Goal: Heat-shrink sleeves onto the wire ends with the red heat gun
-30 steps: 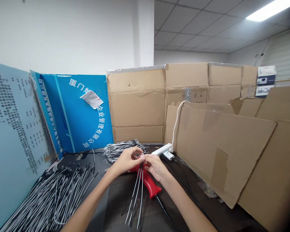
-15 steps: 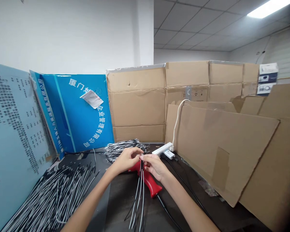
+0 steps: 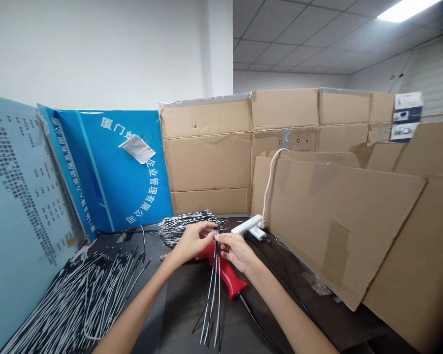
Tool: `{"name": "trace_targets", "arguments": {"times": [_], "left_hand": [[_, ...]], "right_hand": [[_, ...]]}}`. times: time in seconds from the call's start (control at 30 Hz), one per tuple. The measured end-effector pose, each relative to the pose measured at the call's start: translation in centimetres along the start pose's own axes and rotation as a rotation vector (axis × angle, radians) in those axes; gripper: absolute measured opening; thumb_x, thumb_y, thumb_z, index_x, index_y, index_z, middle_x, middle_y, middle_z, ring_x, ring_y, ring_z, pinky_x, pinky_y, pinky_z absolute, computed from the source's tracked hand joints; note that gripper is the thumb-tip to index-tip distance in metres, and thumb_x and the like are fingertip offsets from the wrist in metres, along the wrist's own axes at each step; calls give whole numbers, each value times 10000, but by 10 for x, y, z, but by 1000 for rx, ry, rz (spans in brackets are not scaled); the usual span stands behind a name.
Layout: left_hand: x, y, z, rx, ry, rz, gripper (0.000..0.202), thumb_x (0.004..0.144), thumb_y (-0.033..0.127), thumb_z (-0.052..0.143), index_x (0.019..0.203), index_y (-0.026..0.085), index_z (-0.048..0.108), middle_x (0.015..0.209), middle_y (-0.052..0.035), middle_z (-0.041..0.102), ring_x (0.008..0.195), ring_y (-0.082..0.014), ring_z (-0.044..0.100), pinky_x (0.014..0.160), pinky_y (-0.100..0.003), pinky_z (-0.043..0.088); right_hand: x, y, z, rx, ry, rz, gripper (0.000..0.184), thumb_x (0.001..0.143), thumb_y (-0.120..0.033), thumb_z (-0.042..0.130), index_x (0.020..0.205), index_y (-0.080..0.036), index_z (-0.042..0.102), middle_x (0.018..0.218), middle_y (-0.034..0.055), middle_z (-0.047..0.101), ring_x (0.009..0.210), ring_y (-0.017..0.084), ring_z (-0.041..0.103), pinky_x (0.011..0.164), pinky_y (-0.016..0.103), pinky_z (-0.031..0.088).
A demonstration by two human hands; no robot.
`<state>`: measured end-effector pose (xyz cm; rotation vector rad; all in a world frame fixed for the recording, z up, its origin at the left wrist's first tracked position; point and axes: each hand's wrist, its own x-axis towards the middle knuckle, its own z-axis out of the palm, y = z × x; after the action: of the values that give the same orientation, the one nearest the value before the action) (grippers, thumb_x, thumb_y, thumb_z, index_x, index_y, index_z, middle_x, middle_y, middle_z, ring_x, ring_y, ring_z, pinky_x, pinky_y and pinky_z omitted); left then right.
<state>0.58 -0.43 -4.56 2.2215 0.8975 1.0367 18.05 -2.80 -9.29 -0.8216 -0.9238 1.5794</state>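
Between my two hands hangs a small bundle of thin black and white wires, gripped near its top end. My left hand pinches that end from the left, thumb against fingers. From the right, my right hand pinches the same spot, its other fingers curled. The loose ends trail down toward the front of the table. Behind the hands and wires lies a red heat gun, partly covered by them, its metal nozzle poking out to the left. The exact tips in my fingers are too small to make out.
A large heap of black and white wires lies at the left, and another pile sits behind my hands. At the back, a white power strip holds a plug-in adapter. Cardboard panels and a blue board wall the table.
Both hands keep their pinch on the wires, almost in place. The hanging ends have shifted slightly. The whole view has tilted a little.
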Motion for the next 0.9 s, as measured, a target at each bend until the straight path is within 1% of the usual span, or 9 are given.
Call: {"name": "trace_targets", "arguments": {"times": [0.13, 0.3, 0.6, 0.73, 0.9], "left_hand": [[-1, 1, 1, 34, 3, 14, 219, 884, 251, 578, 1022, 190, 737, 928, -39, 765, 798, -181, 706, 745, -280, 541], [-1, 2, 0, 71, 0, 28, 202, 888, 246, 571, 1001, 201, 733, 879, -18, 752, 743, -162, 680, 685, -259, 511], [-1, 6, -1, 138, -12, 60, 184, 896, 241, 556, 954, 216, 729, 858, 9, 746, 701, -143, 646, 663, -248, 471], [-1, 7, -1, 150, -14, 62, 178, 891, 249, 566, 963, 220, 726, 881, 11, 748, 702, -141, 640, 666, -248, 468], [-1, 9, -2, 161, -38, 62, 186, 889, 241, 551, 934, 211, 729, 832, 6, 743, 704, -149, 636, 670, -249, 470]], "right_hand": [[-1, -2, 0, -8, 9, 9, 277, 664, -350, 885, 777, -134, 753, 579, -44, 515, 543, 70, 467, 500, 170, 411], [-1, -2, 1, -12, -1, 15, 271, 671, -340, 879, 784, -126, 758, 579, -40, 513, 538, 66, 461, 491, 161, 406], [1, 1, -2, -1, -4, 9, 241, 675, -318, 879, 779, -139, 755, 589, -38, 530, 537, 66, 470, 502, 163, 413], [2, 1, -1, -4, 20, 6, 240, 669, -318, 880, 771, -142, 753, 581, -38, 531, 543, 72, 470, 503, 168, 410], [1, 2, 1, -18, 43, -7, 262, 648, -324, 889, 774, -139, 753, 583, -41, 541, 551, 73, 469, 501, 173, 392]]}}
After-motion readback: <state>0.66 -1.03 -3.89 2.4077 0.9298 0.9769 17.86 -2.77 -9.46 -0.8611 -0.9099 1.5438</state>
